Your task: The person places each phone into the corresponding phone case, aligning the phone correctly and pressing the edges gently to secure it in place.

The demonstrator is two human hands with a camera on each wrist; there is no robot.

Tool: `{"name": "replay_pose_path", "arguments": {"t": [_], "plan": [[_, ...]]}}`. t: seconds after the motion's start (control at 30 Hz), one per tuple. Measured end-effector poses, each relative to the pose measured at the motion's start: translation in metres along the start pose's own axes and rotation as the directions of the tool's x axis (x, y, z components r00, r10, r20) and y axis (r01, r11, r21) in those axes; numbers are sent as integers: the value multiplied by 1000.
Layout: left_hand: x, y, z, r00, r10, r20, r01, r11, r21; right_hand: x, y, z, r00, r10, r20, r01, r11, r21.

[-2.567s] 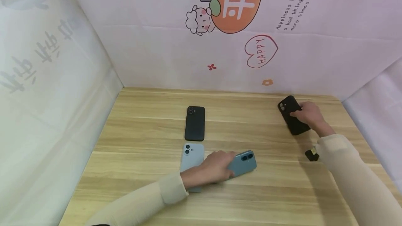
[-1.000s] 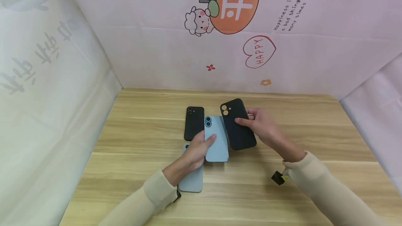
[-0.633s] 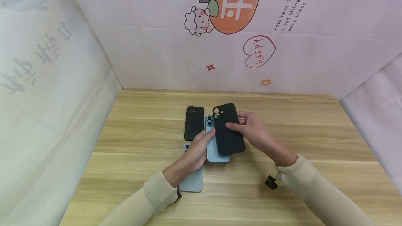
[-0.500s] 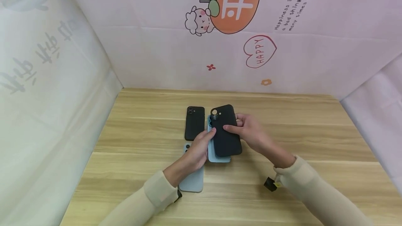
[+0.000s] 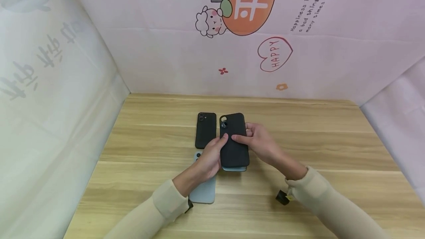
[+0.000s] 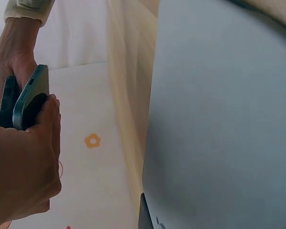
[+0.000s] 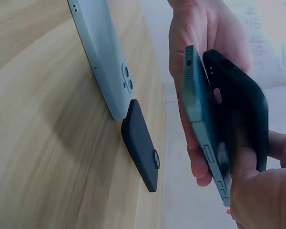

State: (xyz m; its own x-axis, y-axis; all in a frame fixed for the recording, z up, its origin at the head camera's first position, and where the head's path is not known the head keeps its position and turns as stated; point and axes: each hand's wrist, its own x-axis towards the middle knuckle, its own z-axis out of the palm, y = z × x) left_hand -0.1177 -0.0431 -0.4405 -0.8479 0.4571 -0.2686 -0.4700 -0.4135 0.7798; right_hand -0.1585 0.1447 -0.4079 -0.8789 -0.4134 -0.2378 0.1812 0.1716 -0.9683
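Observation:
Above the table, my left hand (image 5: pixel 207 159) grips a blue phone (image 5: pixel 235 169) by its left side, thumb lying over the black phone case (image 5: pixel 235 154). From the other side my right hand (image 5: pixel 262 141) pinches that case, thumb on its back and fingers behind its right edge. The case covers nearly all of the phone's back in the head view; only a blue strip shows at the bottom. One phone lens appears through the camera cutout. The right wrist view shows the phone (image 7: pixel 195 102) and the case (image 7: pixel 250 102) at an angle, with a gap between them.
On the wooden table (image 5: pixel 142 158), a black phone (image 5: pixel 206 132) lies left of the held case. A pale blue phone (image 5: pixel 203 193) lies nearer, partly under my left wrist. Printed white cloth (image 5: pixel 166 54) walls the back and sides.
My left hand has lifted the blue phone from the table and turned it upright. My right hand has brought the black case in from the far right, sliding it left over the phone's back.

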Motion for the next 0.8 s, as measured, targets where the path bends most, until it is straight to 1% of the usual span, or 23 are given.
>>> {"name": "replay_pose_path", "arguments": {"t": [0.17,0.33,0.4,0.5,0.6,0.8], "plan": [[-1,1,-1,1000,-15,8,15,1000,6,-3,0,0,1000,8,-10,-8,999,-42],[0,1,-2,1000,3,-4,-3,1000,28,-8,-3,-3,999,11,-43,-16,991,-130],[0,1,-3,1000,14,-6,-13,999,43,-10,-5,-8,998,-3,-68,-8,986,-166],[2,1,-4,1000,27,-3,-27,998,60,-13,-9,-19,994,-54,-90,34,976,-214],[3,0,-4,1000,24,-8,-24,997,67,-13,-14,-31,989,-109,-102,78,961,-266],[1,-2,-3,999,-4,-34,9,992,127,-8,-24,-47,976,-186,-117,120,896,-427]]}}
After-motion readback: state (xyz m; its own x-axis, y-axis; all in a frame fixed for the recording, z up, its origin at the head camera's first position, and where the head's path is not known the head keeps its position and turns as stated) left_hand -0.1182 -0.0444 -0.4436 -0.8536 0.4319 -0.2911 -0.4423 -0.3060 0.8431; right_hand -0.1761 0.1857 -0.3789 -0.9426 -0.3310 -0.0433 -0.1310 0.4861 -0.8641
